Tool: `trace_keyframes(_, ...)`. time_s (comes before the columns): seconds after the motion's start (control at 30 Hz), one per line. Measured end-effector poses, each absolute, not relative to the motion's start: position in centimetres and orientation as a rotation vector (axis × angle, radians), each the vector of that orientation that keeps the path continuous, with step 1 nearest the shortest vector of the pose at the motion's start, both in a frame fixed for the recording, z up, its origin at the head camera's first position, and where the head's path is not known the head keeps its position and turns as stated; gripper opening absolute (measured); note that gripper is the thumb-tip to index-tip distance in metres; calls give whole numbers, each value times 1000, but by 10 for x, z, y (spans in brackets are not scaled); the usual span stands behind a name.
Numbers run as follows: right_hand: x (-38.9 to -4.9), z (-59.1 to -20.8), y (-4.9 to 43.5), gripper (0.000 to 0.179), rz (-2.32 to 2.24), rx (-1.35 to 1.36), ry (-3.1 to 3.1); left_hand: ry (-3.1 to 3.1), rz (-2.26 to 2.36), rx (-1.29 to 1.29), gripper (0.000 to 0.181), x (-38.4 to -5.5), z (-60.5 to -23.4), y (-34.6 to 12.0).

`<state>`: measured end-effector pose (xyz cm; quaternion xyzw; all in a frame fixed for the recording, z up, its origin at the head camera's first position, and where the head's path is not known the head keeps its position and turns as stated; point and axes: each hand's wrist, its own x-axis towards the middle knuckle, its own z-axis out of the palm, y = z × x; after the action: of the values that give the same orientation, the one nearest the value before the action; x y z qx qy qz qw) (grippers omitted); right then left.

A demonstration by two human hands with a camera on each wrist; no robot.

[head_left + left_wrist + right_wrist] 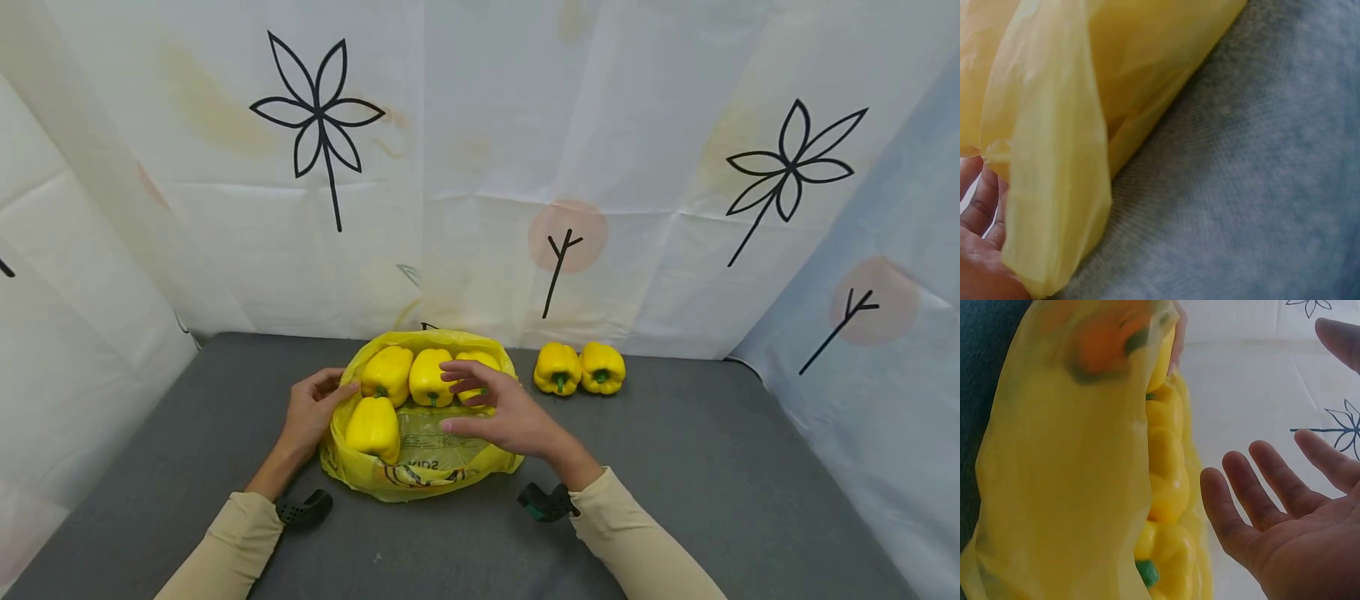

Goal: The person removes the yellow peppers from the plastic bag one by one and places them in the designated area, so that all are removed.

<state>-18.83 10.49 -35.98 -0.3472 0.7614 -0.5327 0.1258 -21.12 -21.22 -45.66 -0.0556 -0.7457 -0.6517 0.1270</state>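
A yellow plastic bag [352, 475] stands with its mouth spread wide on the grey table. Several yellow bell peppers [372, 432] lie inside it, three in a row at the back and one at the front left. At the bag's left rim, my left hand [306, 412] holds the edge with thumb and fingers; the bag covers part of this hand in the left wrist view. My right hand [498, 408] hovers over the bag's right side, fingers spread and nothing in them. It partly hides the back right pepper [480, 359]. The right wrist view shows its open palm.
Two more yellow bell peppers [557, 369] sit side by side on the table [675, 483], right of the bag. A white fabric backdrop [480, 167] with drawn flowers rises behind the table and along both sides.
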Motion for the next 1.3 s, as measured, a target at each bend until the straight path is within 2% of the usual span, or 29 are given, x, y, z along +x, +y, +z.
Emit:
trace_keyframes(0.53,-190,-366,64,66,-1535,-870,2168,-2175,-1896,-179,30,-211,-456,-213)
trace_keyframes(1.3,-196,-399,36,65,-1503,-719,2154,-2191,-1889,-179,33,-214,-460,-215)
